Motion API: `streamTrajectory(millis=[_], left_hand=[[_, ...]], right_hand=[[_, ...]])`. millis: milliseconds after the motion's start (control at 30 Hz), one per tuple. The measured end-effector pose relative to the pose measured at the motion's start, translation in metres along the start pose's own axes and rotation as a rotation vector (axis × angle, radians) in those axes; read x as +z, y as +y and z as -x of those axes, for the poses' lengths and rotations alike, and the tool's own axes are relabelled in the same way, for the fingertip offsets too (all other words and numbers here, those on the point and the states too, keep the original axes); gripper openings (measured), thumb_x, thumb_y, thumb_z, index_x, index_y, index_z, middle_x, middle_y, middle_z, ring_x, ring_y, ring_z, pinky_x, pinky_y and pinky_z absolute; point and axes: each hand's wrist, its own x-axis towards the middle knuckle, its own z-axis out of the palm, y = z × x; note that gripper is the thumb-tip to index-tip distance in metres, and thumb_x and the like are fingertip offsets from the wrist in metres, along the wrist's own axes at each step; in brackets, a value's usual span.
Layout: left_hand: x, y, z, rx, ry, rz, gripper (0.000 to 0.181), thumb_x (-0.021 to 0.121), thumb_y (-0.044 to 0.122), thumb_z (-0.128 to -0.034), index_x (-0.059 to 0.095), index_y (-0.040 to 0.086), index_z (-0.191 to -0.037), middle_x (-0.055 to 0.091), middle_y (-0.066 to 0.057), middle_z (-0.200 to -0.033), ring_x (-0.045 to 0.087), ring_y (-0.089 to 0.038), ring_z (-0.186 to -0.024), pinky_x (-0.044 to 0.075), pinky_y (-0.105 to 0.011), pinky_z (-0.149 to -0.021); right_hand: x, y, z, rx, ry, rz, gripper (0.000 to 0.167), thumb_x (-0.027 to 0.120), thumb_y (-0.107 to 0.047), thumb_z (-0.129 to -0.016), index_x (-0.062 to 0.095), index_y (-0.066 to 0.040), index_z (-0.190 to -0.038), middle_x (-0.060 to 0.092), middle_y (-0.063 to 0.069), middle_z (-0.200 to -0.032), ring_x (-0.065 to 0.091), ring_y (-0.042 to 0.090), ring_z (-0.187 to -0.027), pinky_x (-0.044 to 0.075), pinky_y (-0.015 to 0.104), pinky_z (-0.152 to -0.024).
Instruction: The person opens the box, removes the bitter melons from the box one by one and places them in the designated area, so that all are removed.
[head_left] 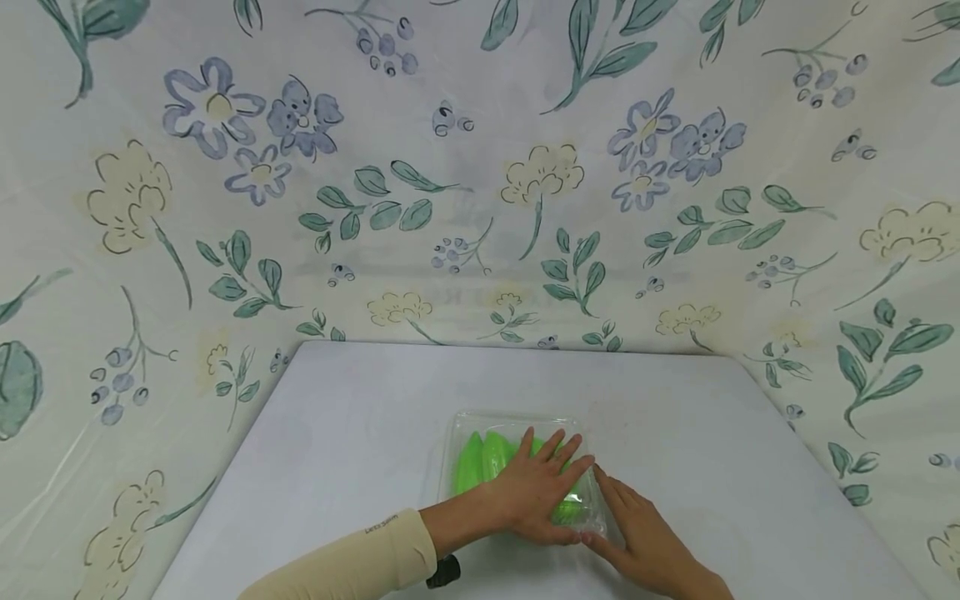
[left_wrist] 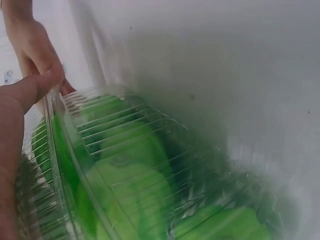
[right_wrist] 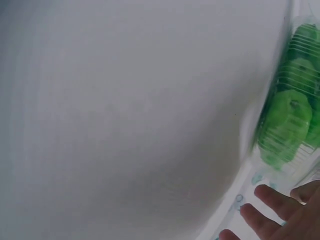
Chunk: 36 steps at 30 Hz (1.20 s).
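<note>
A clear plastic box (head_left: 459, 422) with ribbed walls stands near the front of the table. Several long, bright green pieces (head_left: 470, 462) lie inside; in the left wrist view, the green pieces (left_wrist: 131, 192) show lumpy, rounded ends, and their kind is unclear. Across the lid lies my left hand (head_left: 536, 487), palm down with fingers spread straight, covering part of the contents. My right hand (head_left: 648, 533) is at the box's right side, its thumb by the near right corner and its straight fingers along the edge. In the right wrist view, the right hand's fingers (right_wrist: 275, 202) are beside the box.
The white table (head_left: 360, 417) spreads around the box, its far edge meeting a hanging floral sheet (head_left: 487, 250). A small black device (head_left: 444, 572) sits at the left wrist, below the beige sleeve (head_left: 360, 554).
</note>
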Motion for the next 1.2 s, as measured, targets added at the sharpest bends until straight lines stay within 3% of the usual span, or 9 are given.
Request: streamTrajectory(millis=[167, 300, 467, 733, 1000, 1200], left_hand=[[0.003, -0.001, 0.0, 0.008, 0.031, -0.022, 0.1, 0.046, 0.08, -0.083, 0.019, 0.019, -0.158, 0.017, -0.011, -0.162, 0.016, -0.032, -0.147, 0.025, -0.061, -0.108], [0.003, 0.0, 0.0, 0.009, 0.041, -0.032, 0.1, 0.048, 0.08, -0.0826, 0.02, 0.019, -0.158, 0.019, -0.012, -0.161, 0.019, -0.033, -0.146, 0.027, -0.062, -0.107], [0.0, 0.001, 0.001, 0.012, 0.053, -0.025, 0.095, 0.048, 0.076, -0.0853, 0.024, 0.018, -0.156, 0.024, -0.012, -0.16, 0.023, -0.033, -0.145, 0.03, -0.061, -0.106], [-0.004, -0.001, -0.002, 0.026, 0.067, 0.0, 0.093, 0.055, 0.071, -0.085, 0.027, 0.016, -0.155, 0.027, -0.013, -0.158, 0.026, -0.033, -0.143, 0.032, -0.059, -0.106], [-0.005, 0.001, -0.003, 0.047, 0.052, 0.048, 0.088, 0.055, 0.067, -0.0876, 0.03, 0.014, -0.154, 0.028, -0.014, -0.157, 0.028, -0.034, -0.143, 0.034, -0.056, -0.106], [-0.003, 0.002, -0.002, 0.051, 0.067, 0.024, 0.087, 0.054, 0.067, -0.0881, 0.031, 0.014, -0.153, 0.03, -0.014, -0.156, 0.03, -0.034, -0.142, 0.035, -0.056, -0.105]], right_hand=[[0.004, 0.002, 0.0, 0.048, -0.04, -0.126, 0.088, 0.063, -0.05, -0.093, 0.017, -0.012, -0.158, 0.042, 0.021, -0.147, 0.047, 0.038, -0.129, 0.042, 0.058, -0.097], [0.008, 0.004, 0.0, 0.052, -0.055, -0.232, 0.088, 0.064, -0.044, -0.094, 0.014, -0.01, -0.158, 0.029, 0.017, -0.154, 0.036, 0.034, -0.137, 0.036, 0.056, -0.103], [0.011, 0.003, -0.001, 0.017, -0.021, -0.303, 0.088, 0.067, -0.035, -0.095, 0.013, -0.008, -0.158, 0.026, 0.02, -0.154, 0.033, 0.034, -0.136, 0.033, 0.056, -0.101], [0.009, -0.002, -0.002, 0.039, 0.003, -0.415, 0.086, 0.069, -0.026, -0.094, 0.015, -0.007, -0.158, 0.029, 0.028, -0.151, 0.044, 0.048, -0.127, 0.037, 0.067, -0.095], [0.016, -0.006, 0.002, 0.159, 0.049, -0.457, 0.084, 0.073, -0.027, -0.091, 0.023, -0.015, -0.157, 0.036, 0.022, -0.151, 0.045, 0.045, -0.128, 0.04, 0.063, -0.096], [0.02, -0.007, 0.003, 0.207, 0.069, -0.543, 0.083, 0.074, -0.024, -0.09, 0.026, -0.017, -0.157, 0.042, 0.021, -0.148, 0.048, 0.042, -0.126, 0.04, 0.065, -0.095]])
